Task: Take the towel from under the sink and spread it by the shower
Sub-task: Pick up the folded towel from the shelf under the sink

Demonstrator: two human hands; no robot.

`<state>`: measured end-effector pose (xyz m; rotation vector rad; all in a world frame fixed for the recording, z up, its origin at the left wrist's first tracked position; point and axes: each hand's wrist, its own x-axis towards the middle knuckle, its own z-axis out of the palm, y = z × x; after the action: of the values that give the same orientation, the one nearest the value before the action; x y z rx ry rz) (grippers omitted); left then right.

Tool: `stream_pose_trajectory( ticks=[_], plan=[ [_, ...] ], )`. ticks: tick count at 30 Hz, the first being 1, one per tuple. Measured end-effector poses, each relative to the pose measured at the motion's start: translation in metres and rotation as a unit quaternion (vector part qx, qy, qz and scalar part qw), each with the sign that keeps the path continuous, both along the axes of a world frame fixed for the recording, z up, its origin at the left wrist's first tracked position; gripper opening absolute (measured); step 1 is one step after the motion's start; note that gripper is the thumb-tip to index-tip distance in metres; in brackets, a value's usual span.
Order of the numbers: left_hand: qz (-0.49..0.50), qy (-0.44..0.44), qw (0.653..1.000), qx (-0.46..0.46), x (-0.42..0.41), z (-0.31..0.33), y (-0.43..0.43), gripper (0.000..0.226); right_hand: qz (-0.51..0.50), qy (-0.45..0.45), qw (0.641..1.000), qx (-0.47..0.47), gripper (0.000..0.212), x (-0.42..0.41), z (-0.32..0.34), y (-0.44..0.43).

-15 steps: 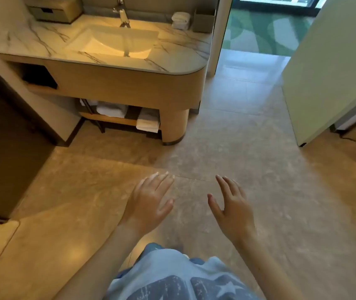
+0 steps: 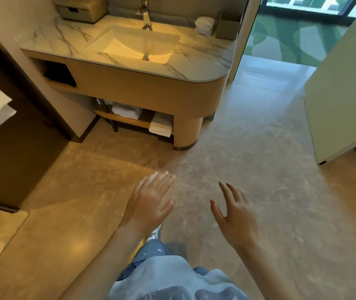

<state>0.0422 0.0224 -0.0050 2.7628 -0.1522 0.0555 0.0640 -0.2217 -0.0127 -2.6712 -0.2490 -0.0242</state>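
Note:
Two folded white towels lie on the low wooden shelf under the sink: one towel further back on the left, another towel hanging over the shelf's front edge on the right. My left hand and my right hand hover over the tiled floor in front of me, fingers spread and holding nothing. Both are well short of the shelf.
The marble counter carries a tap, a drawer box, rolled white cloths and a grey box. An open pale door stands at right, and a dark panel at left.
The vanity has drawn nearer and shifted right in view as I step forward. Both hands stay open and empty in front of me.

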Motion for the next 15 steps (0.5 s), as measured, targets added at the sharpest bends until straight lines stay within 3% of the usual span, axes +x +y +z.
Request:
stream_pose_trajectory(
  ticks=[15],
  plan=[
    [0.039,0.030,0.999,-0.019,0.184,-0.008,0.170,0.061,0.001,-0.020,1.000,0.005,0.055,0.198,-0.004,0.160]
  ],
)
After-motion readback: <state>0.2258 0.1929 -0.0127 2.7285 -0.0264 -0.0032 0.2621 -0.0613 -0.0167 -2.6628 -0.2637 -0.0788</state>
